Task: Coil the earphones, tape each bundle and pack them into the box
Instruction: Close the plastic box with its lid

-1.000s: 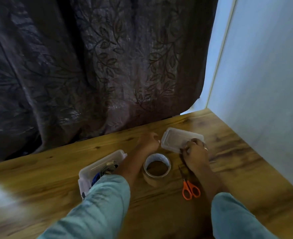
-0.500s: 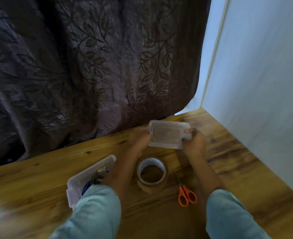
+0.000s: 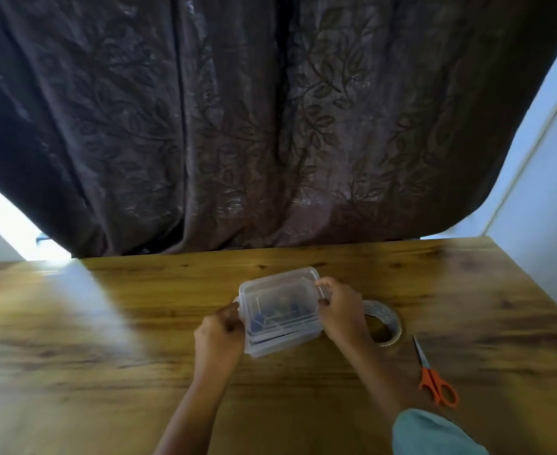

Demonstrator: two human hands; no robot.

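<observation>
A small clear plastic box [image 3: 283, 341] sits on the wooden table [image 3: 106, 339] with its clear lid [image 3: 278, 290] lying on top. Through the lid I make out blue and dark earphone bundles [image 3: 270, 315]. My left hand [image 3: 219, 330] grips the box's left end, fingers curled onto the edge. My right hand [image 3: 338, 307] grips the right end, thumb and fingers on the lid's side tab.
A roll of clear tape [image 3: 383, 323] lies just right of the box, partly behind my right hand. Orange-handled scissors [image 3: 433, 376] lie further right. A dark leaf-patterned curtain [image 3: 254, 126] hangs behind the table; a white wall [image 3: 539, 192] bounds the right.
Both hands carried the lid from the far right of the table over to the box and set it on top. The view swung left, so tape and scissors now lie to the right.
</observation>
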